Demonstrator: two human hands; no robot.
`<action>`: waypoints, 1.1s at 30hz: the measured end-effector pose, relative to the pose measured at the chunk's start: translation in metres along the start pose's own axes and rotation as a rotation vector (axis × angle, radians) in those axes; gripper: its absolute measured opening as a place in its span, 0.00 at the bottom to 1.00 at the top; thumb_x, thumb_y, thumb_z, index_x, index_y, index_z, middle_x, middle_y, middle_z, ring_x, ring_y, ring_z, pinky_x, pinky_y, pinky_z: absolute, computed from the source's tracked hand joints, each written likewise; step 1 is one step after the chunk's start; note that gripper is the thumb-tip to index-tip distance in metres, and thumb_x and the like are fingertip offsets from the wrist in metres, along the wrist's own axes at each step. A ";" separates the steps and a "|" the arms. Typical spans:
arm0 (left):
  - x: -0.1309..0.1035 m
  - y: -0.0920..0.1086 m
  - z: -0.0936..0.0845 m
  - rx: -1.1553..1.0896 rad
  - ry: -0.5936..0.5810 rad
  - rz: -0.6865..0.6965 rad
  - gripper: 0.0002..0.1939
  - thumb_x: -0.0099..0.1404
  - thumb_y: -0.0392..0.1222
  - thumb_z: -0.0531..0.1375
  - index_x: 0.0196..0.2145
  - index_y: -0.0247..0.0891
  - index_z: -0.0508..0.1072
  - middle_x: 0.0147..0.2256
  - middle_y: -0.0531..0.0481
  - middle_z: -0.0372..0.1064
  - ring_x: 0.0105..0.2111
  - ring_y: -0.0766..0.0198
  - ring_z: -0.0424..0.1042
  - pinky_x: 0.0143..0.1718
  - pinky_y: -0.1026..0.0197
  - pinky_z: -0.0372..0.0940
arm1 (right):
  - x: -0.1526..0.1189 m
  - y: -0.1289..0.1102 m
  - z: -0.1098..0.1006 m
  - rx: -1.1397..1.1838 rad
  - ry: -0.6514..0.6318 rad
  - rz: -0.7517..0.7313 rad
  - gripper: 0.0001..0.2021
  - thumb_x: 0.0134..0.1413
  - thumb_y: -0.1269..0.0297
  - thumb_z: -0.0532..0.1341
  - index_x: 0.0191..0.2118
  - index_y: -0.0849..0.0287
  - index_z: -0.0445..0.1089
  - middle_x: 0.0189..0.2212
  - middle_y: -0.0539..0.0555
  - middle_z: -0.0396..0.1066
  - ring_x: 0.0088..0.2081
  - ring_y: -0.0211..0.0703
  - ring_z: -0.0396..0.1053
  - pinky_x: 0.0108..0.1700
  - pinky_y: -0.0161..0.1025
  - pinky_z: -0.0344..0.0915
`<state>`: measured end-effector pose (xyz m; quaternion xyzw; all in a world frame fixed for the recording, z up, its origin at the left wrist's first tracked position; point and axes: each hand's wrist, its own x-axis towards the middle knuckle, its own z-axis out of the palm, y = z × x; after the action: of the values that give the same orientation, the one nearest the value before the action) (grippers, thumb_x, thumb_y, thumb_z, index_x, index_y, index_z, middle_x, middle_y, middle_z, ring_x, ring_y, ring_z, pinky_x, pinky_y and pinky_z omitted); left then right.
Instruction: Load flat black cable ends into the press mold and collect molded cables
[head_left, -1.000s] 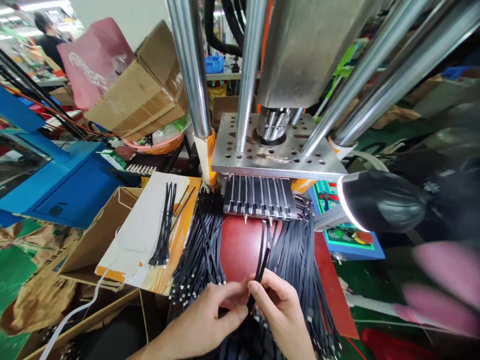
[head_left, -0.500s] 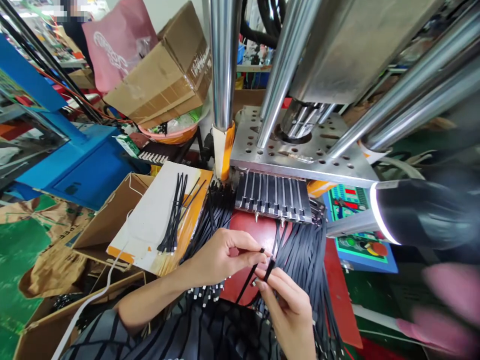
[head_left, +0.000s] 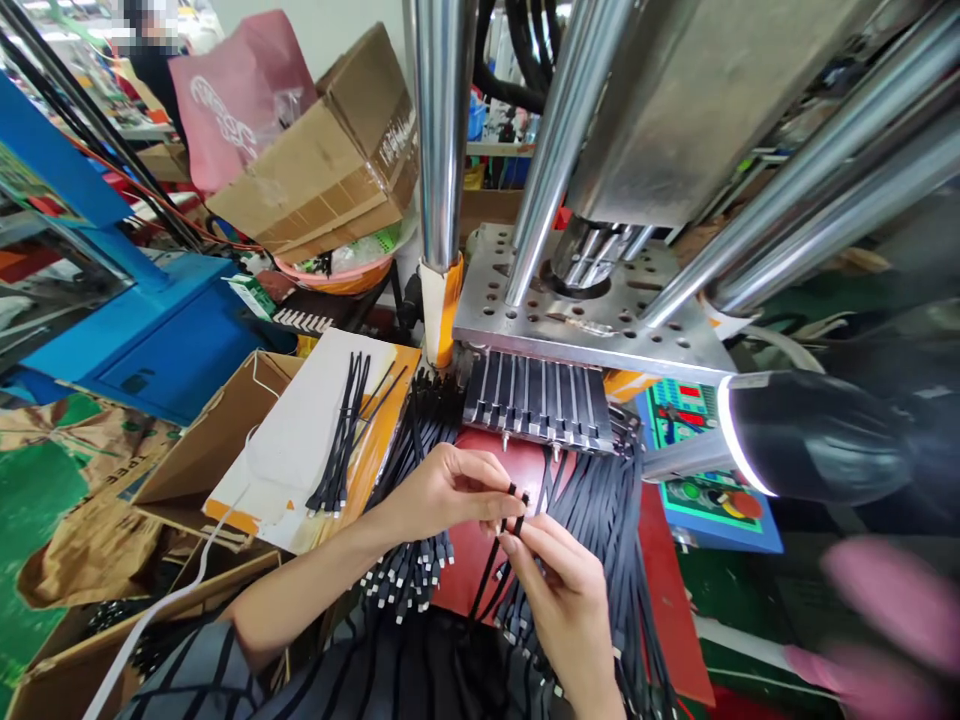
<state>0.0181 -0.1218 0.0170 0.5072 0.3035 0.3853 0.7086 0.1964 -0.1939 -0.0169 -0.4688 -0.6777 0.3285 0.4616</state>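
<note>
Left hand [head_left: 456, 497] pinching narrowly, right hand [head_left: 568, 582] likewise; I'm holding two cables [head_left: 523, 507] between fingertips, six o'clock from mold [head_left: 536, 397], tails trailing toward seven. I'm judging best: gripping lightly, lining tips up level, avoiding snagging bundle [head_left: 622, 545] at three.

Can pass over the white board [head_left: 296, 455], between cord [head_left: 127, 640] and cables [head_left: 343, 440]; meets the steel plate [head_left: 547, 346] ahead, the lamp [head_left: 817, 435] at right.

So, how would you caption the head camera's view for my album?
Left hand and right hand hold black cable ends near a metal press, cable bunches on both sides.
</note>
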 end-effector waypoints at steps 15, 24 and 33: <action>0.082 -0.005 -0.053 0.776 0.294 0.494 0.08 0.69 0.41 0.65 0.33 0.35 0.80 0.42 0.44 0.78 0.44 0.58 0.77 0.52 0.54 0.69 | -0.024 0.013 0.009 0.231 -0.547 0.505 0.19 0.67 0.49 0.61 0.33 0.60 0.74 0.26 0.49 0.69 0.27 0.37 0.65 0.27 0.32 0.63; 0.133 -0.042 -0.089 0.873 0.501 0.503 0.13 0.76 0.43 0.56 0.51 0.33 0.71 0.47 0.39 0.75 0.49 0.57 0.76 0.54 0.53 0.71 | 0.144 0.031 -0.028 -0.090 -0.330 0.210 0.25 0.61 0.43 0.64 0.22 0.58 0.67 0.17 0.46 0.62 0.21 0.35 0.56 0.25 0.35 0.52; 0.058 -0.040 -0.112 1.299 -0.033 0.813 0.25 0.70 0.44 0.61 0.62 0.36 0.67 0.62 0.34 0.69 0.65 0.49 0.67 0.64 0.44 0.66 | 0.202 0.070 -0.002 -0.218 -0.291 -0.010 0.21 0.62 0.47 0.61 0.25 0.59 0.73 0.24 0.50 0.70 0.28 0.39 0.62 0.34 0.36 0.57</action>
<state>-0.0349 -0.0255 -0.0568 0.8993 0.2479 0.3523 0.0754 0.1948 0.0197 -0.0134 -0.4601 -0.7713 0.3154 0.3066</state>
